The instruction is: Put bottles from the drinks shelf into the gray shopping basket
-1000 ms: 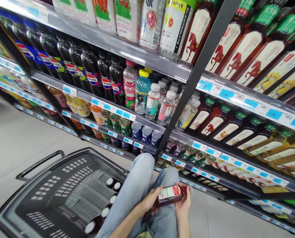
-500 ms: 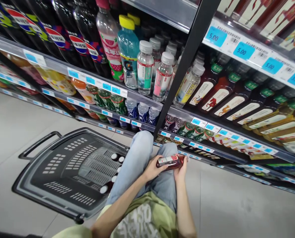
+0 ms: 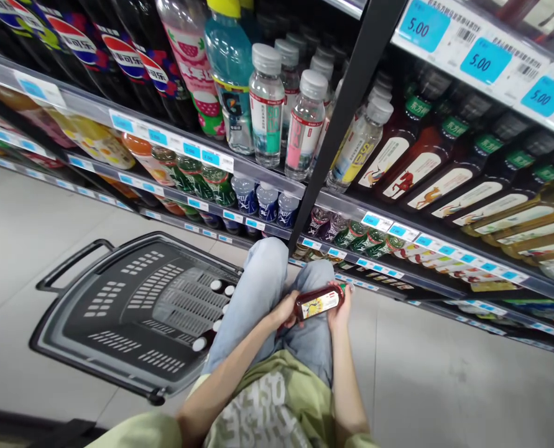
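Observation:
Held across my lap is a dark red tea bottle (image 3: 320, 302) with a white label bearing a yellow picture, its green neck and cap pointing right. My left hand (image 3: 286, 310) grips its base end. Around the neck end my right hand (image 3: 340, 311) is closed, fingers near the cap. On the floor to the left, beside my knee, stands a black shopping basket (image 3: 132, 298). Several white-capped bottles (image 3: 199, 343) lie in it, partly hidden by my leg.
A shelf (image 3: 267, 177) of drinks runs across the front, split by a black post (image 3: 335, 134). Large cola bottles (image 3: 78, 40) stand at left, clear water bottles (image 3: 304, 127) near the post. Similar tea bottles (image 3: 410, 155) line the right. Grey floor tiles (image 3: 444, 373) lie right of my legs.
The tea bottle has been turned in my hands, so a label side with a yellow picture now faces up. The view has shifted slightly, bringing the shelves nearer.

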Available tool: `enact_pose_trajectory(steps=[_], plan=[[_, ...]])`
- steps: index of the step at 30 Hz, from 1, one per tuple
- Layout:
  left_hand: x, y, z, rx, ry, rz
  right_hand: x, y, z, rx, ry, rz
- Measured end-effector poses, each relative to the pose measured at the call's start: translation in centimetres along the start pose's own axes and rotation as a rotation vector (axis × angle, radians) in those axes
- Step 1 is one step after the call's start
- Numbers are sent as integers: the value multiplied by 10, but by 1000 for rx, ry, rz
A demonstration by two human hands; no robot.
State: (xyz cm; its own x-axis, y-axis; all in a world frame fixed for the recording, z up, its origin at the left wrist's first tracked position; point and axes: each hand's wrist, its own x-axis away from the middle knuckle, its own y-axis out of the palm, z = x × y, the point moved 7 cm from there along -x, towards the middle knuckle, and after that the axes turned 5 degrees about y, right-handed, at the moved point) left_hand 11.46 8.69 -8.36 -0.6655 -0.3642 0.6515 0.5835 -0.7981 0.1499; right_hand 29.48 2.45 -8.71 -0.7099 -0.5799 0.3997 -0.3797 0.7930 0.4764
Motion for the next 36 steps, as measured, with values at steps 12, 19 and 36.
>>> enact_pose_trajectory(steps=[12,19,36], plan=[[124,-13,93,-350,820,368,76,48,-10,165,117,-132],[225,-55,133,-576,714,298,201,154,-2,609,-40,-664],[322,-217,13,12,340,1178,198,170,55,807,-380,-925]])
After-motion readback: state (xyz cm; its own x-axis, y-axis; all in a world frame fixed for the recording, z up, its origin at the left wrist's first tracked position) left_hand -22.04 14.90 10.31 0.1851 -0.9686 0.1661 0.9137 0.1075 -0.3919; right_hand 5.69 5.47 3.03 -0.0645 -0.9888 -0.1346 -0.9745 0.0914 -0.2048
